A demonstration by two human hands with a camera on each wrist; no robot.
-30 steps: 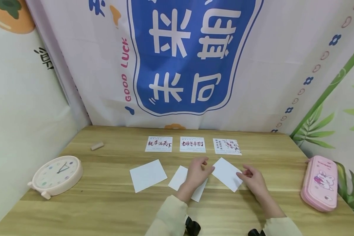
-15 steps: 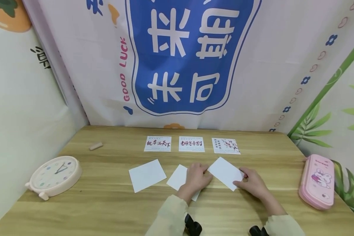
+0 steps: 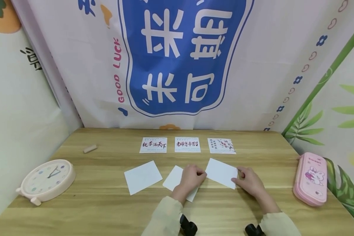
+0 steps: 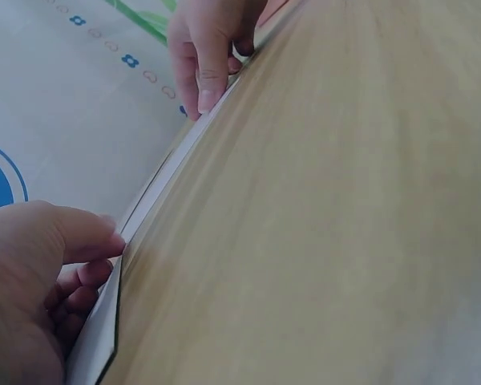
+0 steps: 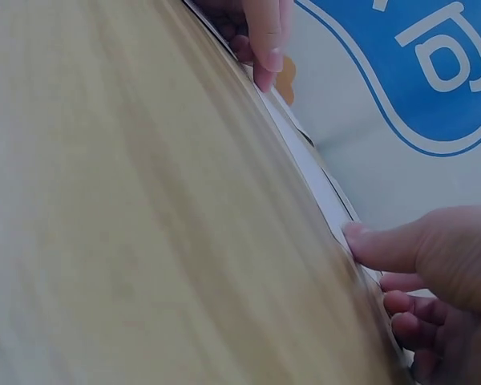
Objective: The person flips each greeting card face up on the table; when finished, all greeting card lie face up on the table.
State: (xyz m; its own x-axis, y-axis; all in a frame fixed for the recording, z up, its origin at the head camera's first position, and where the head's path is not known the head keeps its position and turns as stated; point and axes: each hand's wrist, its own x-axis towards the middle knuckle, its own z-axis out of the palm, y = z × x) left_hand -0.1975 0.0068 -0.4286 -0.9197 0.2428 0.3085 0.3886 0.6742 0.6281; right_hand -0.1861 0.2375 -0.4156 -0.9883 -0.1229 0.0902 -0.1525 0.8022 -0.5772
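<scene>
Pinching one card [image 3: 221, 173], left grip [image 3: 189, 179] and right grip [image 3: 250, 182] nearly closed

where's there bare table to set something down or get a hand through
The table is bare between the clock and the left blank card, save a tiny dark speck, and between the right hand and the pink case. The middle is crowded: the left hand hides part of the middle blank card, beside the right blank card, with three printed cards behind.

Before me, a wood-grain tabletop [image 3: 100, 209] meets a pale printed curtain [image 3: 253, 82] — blue emblem [image 3: 184, 62], pink "GOOD LUCK" lettering [image 3: 118, 70] — flanked by white side hangings [image 3: 14, 108], orange fruit [image 3: 6, 24] left, green leaves [image 3: 349, 110] right, in soft light.
</scene>
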